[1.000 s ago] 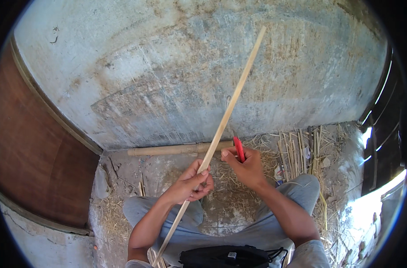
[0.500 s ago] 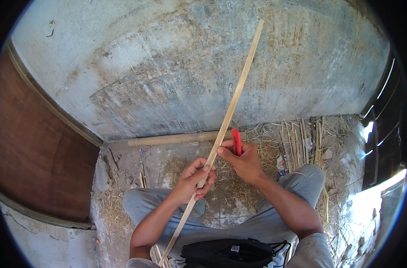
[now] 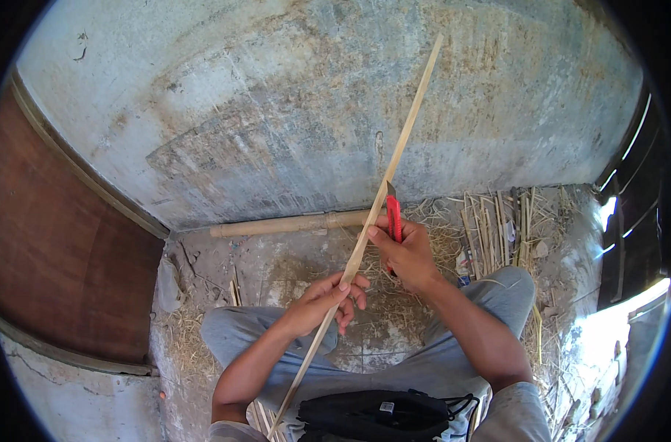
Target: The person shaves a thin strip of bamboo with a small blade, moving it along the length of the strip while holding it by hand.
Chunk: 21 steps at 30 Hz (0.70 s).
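A long, pale bamboo strip (image 3: 411,121) slants from my lap up to the right, in front of the wall. My left hand (image 3: 322,303) grips its lower middle, thumb lying on top, with the other fingers loosely curled behind. Higher up, my right hand (image 3: 409,254) holds a red box cutter (image 3: 393,219), its dark blade out and pointing up beside the strip. The right thumb also presses on the strip near the cutter. Part of the cutter's handle is hidden by the right hand.
A bamboo pole (image 3: 276,227) lies along the wall's foot (image 3: 203,210). Several thin sticks (image 3: 490,228) and shavings (image 3: 442,247) cover the floor on the right. A black bag (image 3: 372,416) rests on my lap; a brown panel (image 3: 70,236) stands at left.
The strip has turned a little, its far end shifting right. My left fingers have loosened around it. The cutter has tilted and risen slightly, bringing its blade into clearer view.
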Motion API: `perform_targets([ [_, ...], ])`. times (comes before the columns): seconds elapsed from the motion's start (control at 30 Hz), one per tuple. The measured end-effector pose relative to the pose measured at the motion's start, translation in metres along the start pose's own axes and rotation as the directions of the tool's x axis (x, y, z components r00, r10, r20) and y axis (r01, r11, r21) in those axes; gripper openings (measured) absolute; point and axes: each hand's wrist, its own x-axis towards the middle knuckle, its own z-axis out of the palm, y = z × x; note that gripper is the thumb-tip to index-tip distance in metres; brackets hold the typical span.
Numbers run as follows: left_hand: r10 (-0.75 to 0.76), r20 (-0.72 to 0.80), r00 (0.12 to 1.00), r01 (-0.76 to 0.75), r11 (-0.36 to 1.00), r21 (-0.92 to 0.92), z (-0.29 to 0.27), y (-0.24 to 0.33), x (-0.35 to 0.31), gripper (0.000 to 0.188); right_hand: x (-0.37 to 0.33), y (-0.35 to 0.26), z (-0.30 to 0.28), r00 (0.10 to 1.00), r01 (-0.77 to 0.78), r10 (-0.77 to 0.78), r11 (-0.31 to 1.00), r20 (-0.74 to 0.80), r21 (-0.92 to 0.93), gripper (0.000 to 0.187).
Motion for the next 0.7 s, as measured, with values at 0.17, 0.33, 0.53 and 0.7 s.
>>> perform_targets([
  [0.17, -0.055, 0.009, 0.998, 0.055, 0.997, -0.044, 0.001, -0.001, -0.003, 0.047, 0.004, -0.001, -0.003, 0.999, -0.027, 0.030, 0.993, -0.021, 0.116, 0.023],
  [0.33, -0.121, -0.054, 0.991, 0.116, 0.990, -0.085, 0.008, 0.003, -0.003, 0.050, 0.001, -0.006, -0.005, 1.000, -0.019, 0.020, 0.997, -0.004, 0.074, 0.023],
  [0.53, -0.104, 0.016, 0.994, 0.105, 0.961, -0.257, 0.005, 0.003, -0.006, 0.052, -0.002, -0.013, -0.007, 0.996, -0.042, 0.039, 0.999, 0.082, 0.032, 0.025],
  [0.7, -0.084, 0.008, 0.996, 0.083, 0.962, -0.259, 0.005, 0.003, -0.006, 0.056, -0.004, -0.013, -0.004, 0.992, -0.029, 0.018, 0.997, 0.128, 0.078, 0.022],
])
